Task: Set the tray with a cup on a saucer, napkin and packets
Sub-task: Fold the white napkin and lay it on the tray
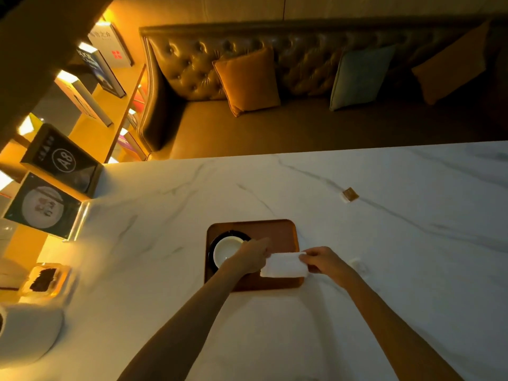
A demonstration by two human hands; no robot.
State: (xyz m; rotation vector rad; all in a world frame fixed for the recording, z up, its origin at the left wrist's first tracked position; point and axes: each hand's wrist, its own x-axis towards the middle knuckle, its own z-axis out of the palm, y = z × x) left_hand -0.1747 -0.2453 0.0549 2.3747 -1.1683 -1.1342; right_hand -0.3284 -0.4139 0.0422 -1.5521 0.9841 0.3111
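Note:
A brown wooden tray [277, 229] lies on the white marble table [275, 339]. On its left half a white cup [226, 250] stands on a dark saucer [220, 239]. A folded white napkin [284, 265] lies across the tray's right front part. My left hand [251, 255] pinches the napkin's left end and partly covers the cup. My right hand [324, 261] pinches the napkin's right end, at the tray's right edge. A small brown packet [350, 194] lies on the table, far right of the tray. A pale small object [356, 262], perhaps another packet, lies just right of my right hand.
A glass holder with dark packets [45, 279] and a white rounded container [27, 331] stand at the table's left edge. Acrylic table signs [60, 160] stand at the far left corner. Beyond the table runs a tufted sofa [275, 78] with cushions, and lit bookshelves stand at the left.

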